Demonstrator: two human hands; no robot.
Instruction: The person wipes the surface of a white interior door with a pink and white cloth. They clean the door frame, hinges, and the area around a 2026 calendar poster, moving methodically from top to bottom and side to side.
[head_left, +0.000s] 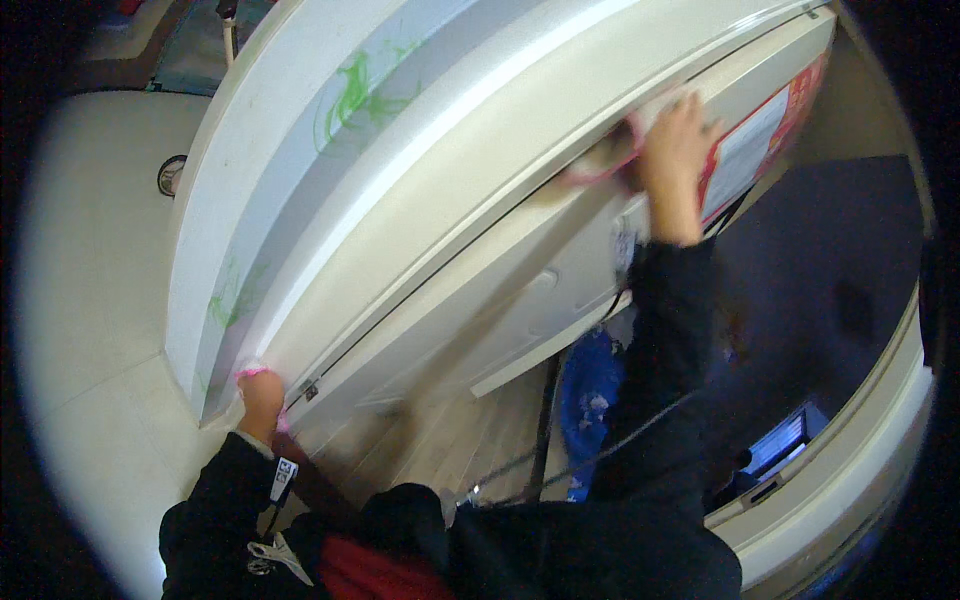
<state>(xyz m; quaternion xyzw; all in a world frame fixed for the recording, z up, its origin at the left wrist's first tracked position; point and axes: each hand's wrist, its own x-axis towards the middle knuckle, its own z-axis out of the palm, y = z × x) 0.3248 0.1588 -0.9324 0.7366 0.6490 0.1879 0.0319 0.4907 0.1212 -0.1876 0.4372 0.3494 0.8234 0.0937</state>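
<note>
My left hand (262, 401) is closed around a pink-edged cloth (253, 367) at the lower end of the white door frame (450, 225). Farther up, my right hand (679, 161) lies against the edge of a white door (517, 300), its fingers somewhat apart and blurred. Beside its palm is a pink-rimmed thing (600, 172), too blurred to name. Whether the right hand grips anything is unclear. The door stands ajar, with a dark gap along the frame.
Green swirl patterns (360, 94) mark the pale wall strip beside the frame. A red-bordered sheet with writing (750, 150) is on the door. Wood-look flooring (465, 420) and a blue cloth (592, 397) lie beyond it. Pale floor tiles (97, 300) extend at left, near a small wheel (172, 175).
</note>
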